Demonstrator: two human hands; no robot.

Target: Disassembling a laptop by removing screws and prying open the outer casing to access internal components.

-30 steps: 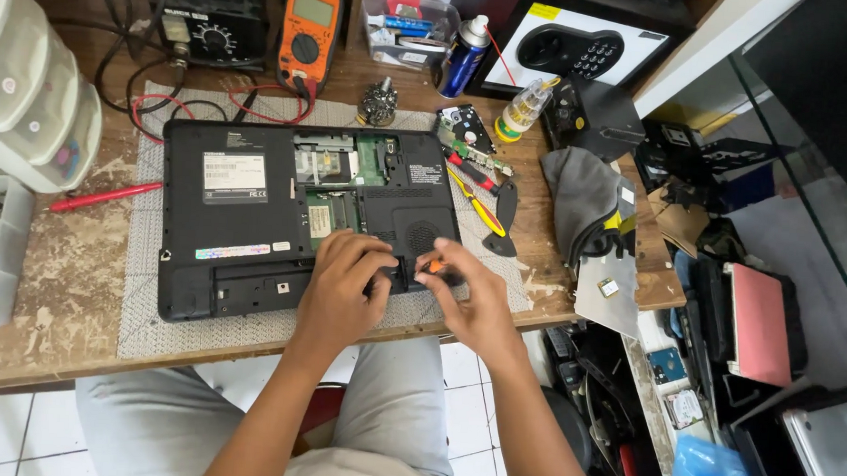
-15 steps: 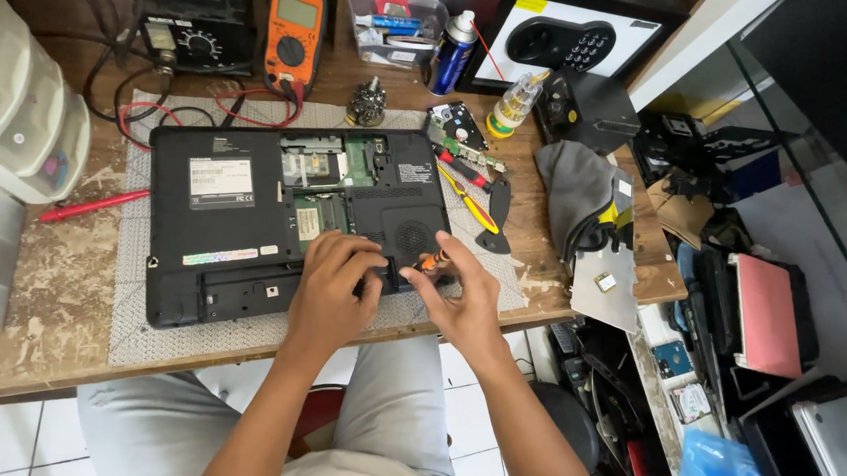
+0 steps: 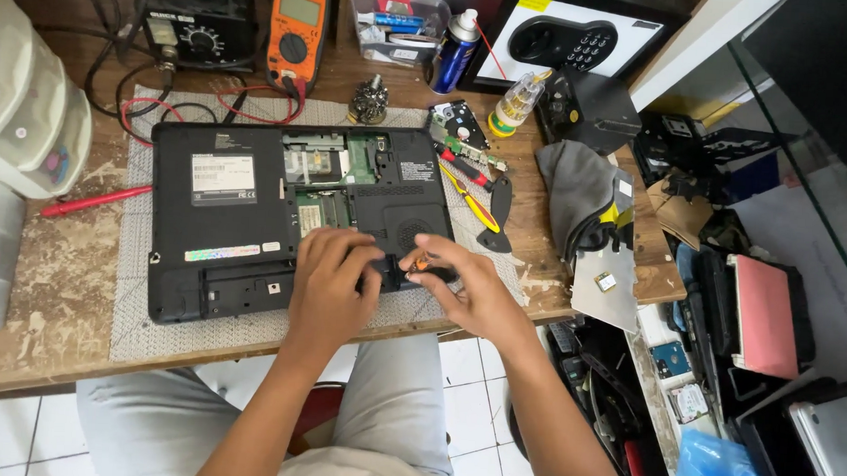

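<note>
A black laptop (image 3: 234, 211) lies upside down on a grey mat (image 3: 134, 321), with a bottom cover off and green circuit boards (image 3: 335, 182) exposed. My left hand (image 3: 331, 286) rests flat on the laptop's near right corner. My right hand (image 3: 464, 287) pinches a small orange-handled screwdriver (image 3: 420, 263) at that same corner. The tool's tip is hidden between my fingers.
An orange multimeter (image 3: 297, 28), a soldering station (image 3: 200, 19), a spray can (image 3: 454, 51) and a small bottle (image 3: 515, 104) stand at the back. Screwdrivers (image 3: 468, 197) and a grey cloth (image 3: 578, 192) lie right of the laptop. White drawers (image 3: 15, 96) stand at the left. Clutter fills the floor on the right.
Both hands stay at the laptop's near right corner with only small finger movements on the screwdriver. The view has shifted slightly.
</note>
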